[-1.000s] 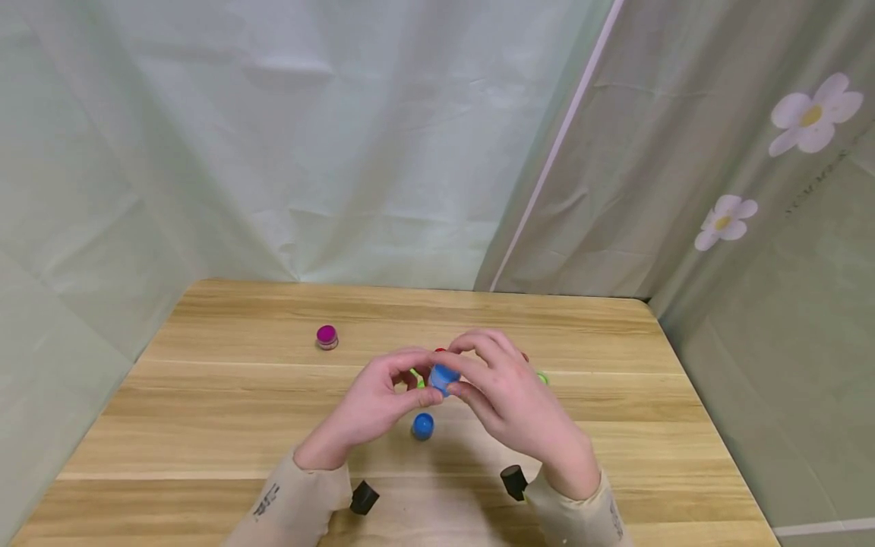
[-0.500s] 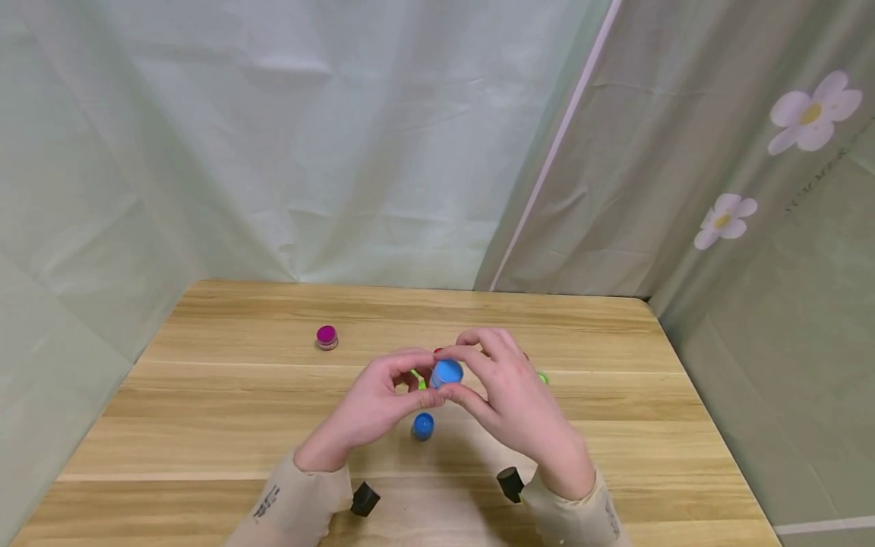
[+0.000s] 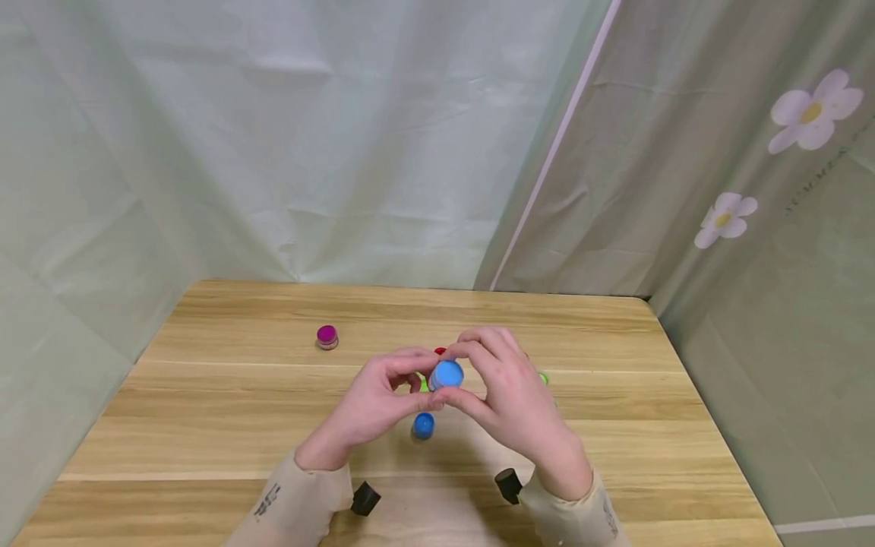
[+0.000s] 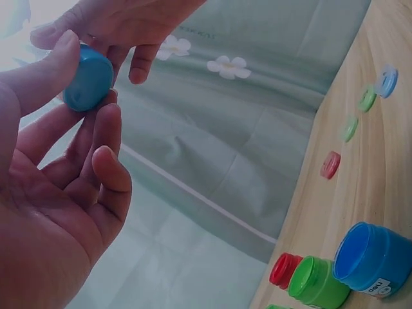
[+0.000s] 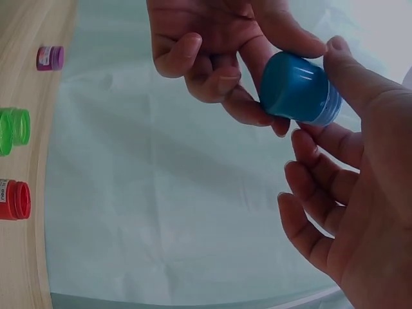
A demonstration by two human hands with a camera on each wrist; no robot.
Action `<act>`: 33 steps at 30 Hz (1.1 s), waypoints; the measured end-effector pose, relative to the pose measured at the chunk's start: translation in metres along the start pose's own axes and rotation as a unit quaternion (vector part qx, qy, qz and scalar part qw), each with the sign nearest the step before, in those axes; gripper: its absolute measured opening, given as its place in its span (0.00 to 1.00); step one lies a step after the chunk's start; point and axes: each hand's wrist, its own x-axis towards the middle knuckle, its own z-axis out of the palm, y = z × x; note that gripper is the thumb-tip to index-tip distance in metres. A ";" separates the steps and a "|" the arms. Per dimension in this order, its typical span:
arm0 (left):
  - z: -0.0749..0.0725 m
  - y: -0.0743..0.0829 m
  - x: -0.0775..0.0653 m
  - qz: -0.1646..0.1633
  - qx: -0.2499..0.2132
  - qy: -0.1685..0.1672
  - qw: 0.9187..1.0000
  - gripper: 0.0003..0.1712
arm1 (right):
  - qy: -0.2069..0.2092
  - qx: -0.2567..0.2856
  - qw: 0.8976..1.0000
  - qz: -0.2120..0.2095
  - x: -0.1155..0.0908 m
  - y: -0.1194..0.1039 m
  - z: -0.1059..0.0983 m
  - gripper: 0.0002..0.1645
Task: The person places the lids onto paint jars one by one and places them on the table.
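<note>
Toward the back-left corner of the counter [image 3: 205,425] stands a small round purple plastic jar [image 3: 327,337]. Farther right, the left hand [image 3: 376,399] pinches one side of a smooth blue cylinder [image 3: 447,375], raised above an open blue plastic jar [image 3: 424,426]; the right hand [image 3: 516,399] grips the other, beside a flat green disc [image 3: 543,377] nearer the right edge.

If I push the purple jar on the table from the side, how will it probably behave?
The purple jar will probably slide rather than tip: it stands upright and looks nearly as wide as tall. If knocked over, it may roll, since its side is round.
</note>
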 end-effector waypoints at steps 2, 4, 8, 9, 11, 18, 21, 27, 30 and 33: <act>0.000 0.000 0.000 0.002 0.004 0.000 1.000 0.20 | 0.000 0.003 1.000 0.008 0.000 -0.001 0.000 0.32; 0.001 0.000 0.000 0.001 0.012 0.000 1.000 0.20 | -0.001 0.004 1.000 0.019 0.000 -0.001 0.000 0.31; 0.002 0.001 0.000 0.000 0.018 0.000 1.000 0.20 | -0.012 0.007 0.999 0.044 -0.001 -0.003 -0.001 0.35; 0.002 0.001 0.000 -0.001 0.019 0.003 1.000 0.20 | -0.015 0.010 0.999 0.051 -0.002 -0.003 -0.001 0.37; 0.002 0.002 0.000 -0.006 0.018 0.011 1.000 0.20 | -0.017 0.023 0.998 0.059 -0.003 -0.002 -0.003 0.39; 0.000 0.004 0.000 -0.016 0.014 0.024 0.999 0.21 | -0.006 0.071 0.997 -0.011 -0.002 0.002 -0.015 0.24; -0.002 0.004 0.000 -0.016 0.012 0.020 1.000 0.20 | -0.011 0.074 0.996 -0.046 -0.001 0.003 -0.018 0.24; -0.003 0.004 0.000 -0.024 0.003 0.014 1.000 0.20 | -0.026 0.076 0.995 -0.066 0.000 0.004 -0.020 0.30; -0.004 0.004 -0.001 -0.020 0.002 0.011 1.000 0.20 | -0.024 0.075 0.994 -0.073 0.000 0.004 -0.019 0.27; -0.004 0.004 -0.002 -0.015 0.006 0.009 1.000 0.20 | -0.026 0.067 0.994 -0.079 0.001 0.005 -0.018 0.25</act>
